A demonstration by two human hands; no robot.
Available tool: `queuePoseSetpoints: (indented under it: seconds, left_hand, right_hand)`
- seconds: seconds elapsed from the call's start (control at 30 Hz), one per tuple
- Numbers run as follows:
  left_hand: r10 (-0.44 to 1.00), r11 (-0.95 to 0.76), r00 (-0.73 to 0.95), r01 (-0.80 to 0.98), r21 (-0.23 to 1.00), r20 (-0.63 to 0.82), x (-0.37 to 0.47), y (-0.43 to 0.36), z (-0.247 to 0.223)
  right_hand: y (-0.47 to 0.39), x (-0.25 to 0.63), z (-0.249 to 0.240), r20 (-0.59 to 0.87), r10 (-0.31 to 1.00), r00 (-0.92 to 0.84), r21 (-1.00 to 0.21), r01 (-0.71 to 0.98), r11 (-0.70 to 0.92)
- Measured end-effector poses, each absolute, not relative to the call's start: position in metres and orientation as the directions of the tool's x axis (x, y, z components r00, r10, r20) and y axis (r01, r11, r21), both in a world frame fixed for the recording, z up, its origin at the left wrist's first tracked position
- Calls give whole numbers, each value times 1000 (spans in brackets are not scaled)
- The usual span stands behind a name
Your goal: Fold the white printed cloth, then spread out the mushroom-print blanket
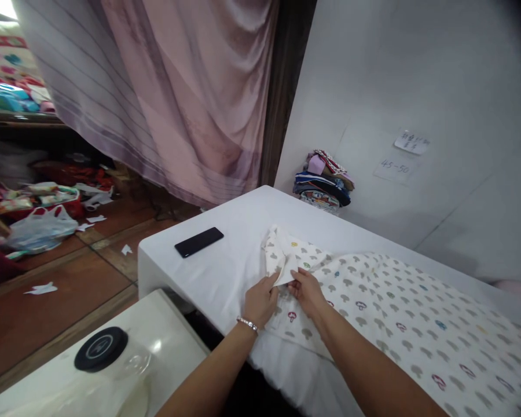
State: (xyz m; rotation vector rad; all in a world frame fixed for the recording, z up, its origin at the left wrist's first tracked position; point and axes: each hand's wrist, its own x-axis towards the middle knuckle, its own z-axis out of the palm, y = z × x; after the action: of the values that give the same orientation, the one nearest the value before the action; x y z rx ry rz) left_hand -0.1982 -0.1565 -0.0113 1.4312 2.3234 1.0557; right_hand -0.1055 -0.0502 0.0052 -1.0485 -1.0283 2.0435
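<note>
A white cloth with grey and coloured mushroom prints (364,295) lies over the white-covered table (243,231) and runs off to the right. Near its left end a corner is folded up, showing a plain white underside. My left hand (260,301), with a bracelet at the wrist, pinches the left side of this fold. On the fold's right side, my right hand (304,289) is closed on the edge of the same cloth. Both hands are close together, just above the tabletop.
A black phone (198,241) lies on the table's left part. At the lower left, a black round lid (101,348) sits on a white surface (173,341). Folded fabrics (323,182) are stacked against the wall. Pink curtains (208,98) hang behind; plastic bags (43,227) are on the floor.
</note>
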Motion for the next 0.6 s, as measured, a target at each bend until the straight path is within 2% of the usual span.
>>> queuePoseSetpoints:
  seconds: [0.1,0.3,0.6]
  left_hand:
    - [845,273,-501,703,656,186,-197,-156,-12]
    - [842,256,-483,750,610,241,-194,-163,-2]
    - [743,357,-562,792,496,363,-222,-154,27]
  right_hand:
    - [-46,-105,9,-356,770,-530,-834,-192,-517]
    - [-43,-105,21,-340,782,-523,-883,-110,-457]
    - [-47,-116,27,-278,744,-608,-933,-11,-359]
